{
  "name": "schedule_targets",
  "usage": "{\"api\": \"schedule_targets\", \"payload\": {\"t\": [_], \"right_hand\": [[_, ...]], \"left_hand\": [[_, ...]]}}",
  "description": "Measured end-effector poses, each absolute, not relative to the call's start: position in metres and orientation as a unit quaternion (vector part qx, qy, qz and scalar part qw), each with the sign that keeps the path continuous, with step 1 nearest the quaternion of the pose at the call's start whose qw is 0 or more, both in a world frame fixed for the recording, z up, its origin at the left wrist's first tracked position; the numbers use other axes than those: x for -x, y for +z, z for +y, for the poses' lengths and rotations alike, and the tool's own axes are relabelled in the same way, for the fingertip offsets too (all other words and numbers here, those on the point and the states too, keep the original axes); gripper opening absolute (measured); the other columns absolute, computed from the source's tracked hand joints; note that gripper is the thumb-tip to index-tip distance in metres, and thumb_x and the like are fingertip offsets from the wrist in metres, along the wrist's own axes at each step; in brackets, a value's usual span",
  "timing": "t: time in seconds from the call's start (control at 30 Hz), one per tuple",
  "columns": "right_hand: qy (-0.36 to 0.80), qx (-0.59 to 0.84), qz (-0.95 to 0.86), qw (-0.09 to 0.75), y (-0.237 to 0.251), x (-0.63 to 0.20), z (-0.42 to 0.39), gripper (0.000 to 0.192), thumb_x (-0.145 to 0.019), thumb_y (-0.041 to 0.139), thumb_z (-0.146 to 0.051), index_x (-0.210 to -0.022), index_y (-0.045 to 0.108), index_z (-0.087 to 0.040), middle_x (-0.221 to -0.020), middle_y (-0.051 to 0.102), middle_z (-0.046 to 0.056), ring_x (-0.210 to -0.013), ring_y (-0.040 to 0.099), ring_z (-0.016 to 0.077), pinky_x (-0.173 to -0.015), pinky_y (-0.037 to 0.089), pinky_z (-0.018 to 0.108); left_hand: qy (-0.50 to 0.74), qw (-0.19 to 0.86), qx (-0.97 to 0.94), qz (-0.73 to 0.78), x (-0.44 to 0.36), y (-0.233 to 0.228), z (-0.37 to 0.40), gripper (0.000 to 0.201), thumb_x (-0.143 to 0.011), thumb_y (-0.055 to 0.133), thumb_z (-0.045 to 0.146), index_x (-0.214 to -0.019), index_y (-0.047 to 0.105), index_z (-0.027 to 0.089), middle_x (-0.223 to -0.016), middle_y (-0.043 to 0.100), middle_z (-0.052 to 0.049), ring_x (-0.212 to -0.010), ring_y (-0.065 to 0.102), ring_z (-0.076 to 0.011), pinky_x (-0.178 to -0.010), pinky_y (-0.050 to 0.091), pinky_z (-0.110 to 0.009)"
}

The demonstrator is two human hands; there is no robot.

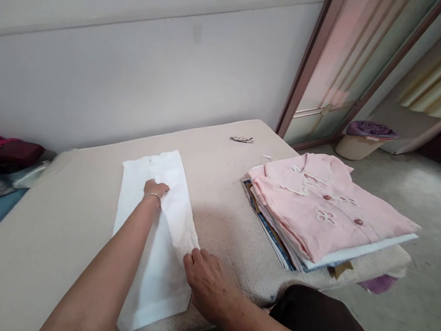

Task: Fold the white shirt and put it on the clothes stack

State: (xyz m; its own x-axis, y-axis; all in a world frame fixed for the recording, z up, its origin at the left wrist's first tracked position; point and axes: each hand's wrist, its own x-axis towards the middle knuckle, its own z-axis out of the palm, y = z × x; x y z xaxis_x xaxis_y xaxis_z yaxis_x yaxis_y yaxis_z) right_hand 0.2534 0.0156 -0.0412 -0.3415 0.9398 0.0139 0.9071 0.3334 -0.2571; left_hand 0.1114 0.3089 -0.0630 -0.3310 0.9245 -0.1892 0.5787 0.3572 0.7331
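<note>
A white folded cloth (169, 287) lies lengthwise on the beige bed cover, with one long strip folded over along its right side; what kind of garment it is does not show. Partway up the cloth, my left hand (156, 189), with a bracelet at the wrist, presses down with its fingers curled on the fabric beside the fold. My right hand (207, 280) pinches the right edge of the folded strip lower down, close to the front edge of the bed. The tips of my left fingers are hidden.
Right of the cloth sits a stack of folded clothes, a pink blouse (331, 204) on top. Eyeglasses (241, 139) lie near the far edge of the bed (83, 182). A lined bin (360, 144) stands on the floor. Cushions and bags (6, 162) are at left.
</note>
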Motion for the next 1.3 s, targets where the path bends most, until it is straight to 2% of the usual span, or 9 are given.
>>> {"api": "schedule_targets", "payload": {"t": [0.1,0.27,0.4,0.5,0.63,0.9,1.0,1.13,1.3], "right_hand": [[0.114,0.555,-0.821,0.063,-0.04,-0.253,0.016,0.022,-0.08,0.056,-0.01,-0.1,0.052,-0.018,-0.099,0.059,0.01,-0.09,0.06,0.0262,-0.069,0.048,0.036],[0.122,0.538,-0.832,0.06,-0.042,-0.253,0.015,0.027,-0.077,0.059,-0.013,-0.103,0.053,-0.017,-0.101,0.059,0.01,-0.09,0.06,0.0265,-0.069,0.049,0.036],[0.13,0.542,-0.829,0.052,-0.044,-0.253,0.014,0.027,-0.077,0.059,-0.013,-0.103,0.053,-0.016,-0.1,0.06,0.011,-0.088,0.061,0.0269,-0.068,0.05,0.037],[0.131,0.541,-0.829,0.054,-0.042,-0.253,0.014,0.025,-0.078,0.057,-0.012,-0.102,0.054,-0.016,-0.099,0.06,0.011,-0.087,0.061,0.0274,-0.068,0.05,0.038],[0.137,0.54,-0.829,0.052,-0.04,-0.251,0.013,0.027,-0.075,0.059,-0.012,-0.101,0.055,-0.015,-0.098,0.061,0.011,-0.087,0.062,0.0275,-0.066,0.05,0.036],[0.217,0.553,-0.804,0.031,-0.031,-0.261,0.019,0.025,-0.074,0.06,-0.017,-0.099,0.059,-0.016,-0.091,0.068,0.01,-0.076,0.065,0.024,-0.063,0.043,0.033],[0.234,0.612,-0.75,0.095,-0.023,-0.271,0.03,0.011,-0.086,0.051,-0.019,-0.094,0.058,-0.018,-0.087,0.068,0.008,-0.075,0.063,0.02,-0.065,0.04,0.031],[0.238,0.59,-0.746,0.198,-0.019,-0.273,0.035,0.022,-0.091,0.042,-0.013,-0.109,0.054,-0.019,-0.102,0.066,0.007,-0.088,0.061,0.0167,-0.073,0.04,0.028],[0.234,0.559,-0.793,0.067,-0.025,-0.277,0.034,0.022,-0.079,0.052,-0.012,-0.099,0.057,-0.019,-0.102,0.066,0.009,-0.081,0.061,0.0196,-0.064,0.036,0.03]], "left_hand": [[0.281,0.267,-0.509,0.769,-0.106,-0.061,0.308,0.04,-0.046,0.081,0.009,-0.078,0.06,0.02,-0.081,0.069,-0.011,-0.09,0.07,-0.0359,-0.07,0.058,-0.041],[0.257,0.21,-0.559,0.76,-0.105,-0.06,0.312,0.042,-0.045,0.079,0.006,-0.079,0.058,0.02,-0.089,0.069,-0.013,-0.107,0.065,-0.0421,-0.089,0.054,-0.048],[0.231,0.161,-0.588,0.758,-0.109,-0.055,0.302,0.052,-0.056,0.08,0.015,-0.103,0.058,0.013,-0.11,0.066,-0.023,-0.116,0.06,-0.0456,-0.095,0.049,-0.055],[0.235,0.065,-0.632,0.735,-0.115,-0.05,0.285,0.063,-0.074,0.071,0.024,-0.13,0.046,0.01,-0.135,0.053,-0.028,-0.131,0.048,-0.0439,-0.104,0.041,-0.058],[0.158,-0.061,-0.786,0.595,-0.125,-0.056,0.265,0.042,-0.093,0.05,0.029,-0.13,0.049,0.011,-0.147,0.046,-0.024,-0.144,0.033,-0.0365,-0.118,0.024,-0.054],[-0.002,0.067,-0.837,0.543,-0.133,-0.069,0.264,0.043,-0.099,0.04,0.039,-0.13,0.053,0.012,-0.154,0.04,-0.023,-0.145,0.033,-0.0326,-0.116,0.028,-0.048],[-0.009,0.085,-0.853,0.515,-0.132,-0.066,0.254,0.042,-0.1,0.035,0.044,-0.116,0.061,0.015,-0.143,0.053,-0.02,-0.138,0.043,-0.0282,-0.114,0.032,-0.041],[0.038,0.076,-0.856,0.511,-0.133,-0.086,0.226,0.051,-0.099,0.039,0.045,-0.137,0.051,0.012,-0.159,0.035,-0.021,-0.149,0.028,-0.0319,-0.12,0.021,-0.049],[0.067,0.072,-0.854,0.51,-0.131,-0.095,0.213,0.061,-0.1,0.036,0.044,-0.152,0.035,0.012,-0.164,0.024,-0.019,-0.153,0.019,-0.0311,-0.123,0.013,-0.052]]}}
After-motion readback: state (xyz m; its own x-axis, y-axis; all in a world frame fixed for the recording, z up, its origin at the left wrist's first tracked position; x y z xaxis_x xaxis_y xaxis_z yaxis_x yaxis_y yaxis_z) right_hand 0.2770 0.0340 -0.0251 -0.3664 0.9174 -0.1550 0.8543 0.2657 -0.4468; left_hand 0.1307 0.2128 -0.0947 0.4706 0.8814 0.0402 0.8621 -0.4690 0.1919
